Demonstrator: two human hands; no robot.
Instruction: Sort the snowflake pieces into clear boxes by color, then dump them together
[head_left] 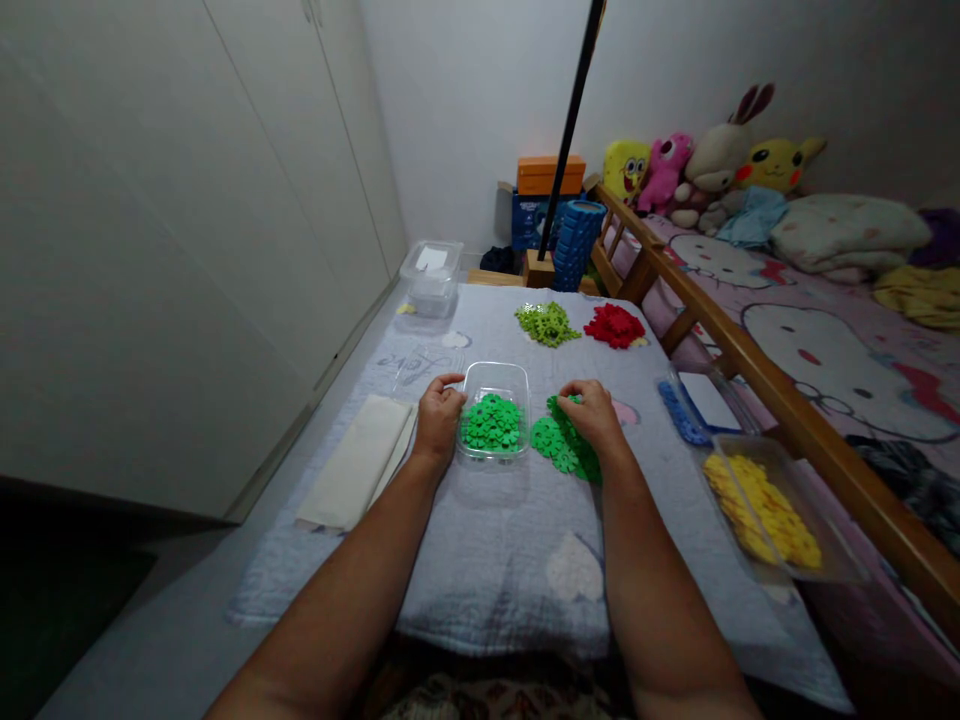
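A clear plastic box (496,376) stands on the pale quilt (495,560) and holds several dark green flower-shaped pieces (491,424). My left hand (439,415) grips the box's left wall, fingers curled over the rim. To the right of the box lies a loose pile of the same green pieces (553,445). My right hand (595,415) rests on that pile with its fingers bent down into it; whether it grasps any pieces is hidden.
Farther back lie a lime-green pile (547,323) and a red pile (615,326). A clear tub (817,540) of yellow pieces and one with blue pieces (681,412) sit right, by the wooden bed rail (757,375). A lidded box (433,275) and folded cloth (360,460) lie left.
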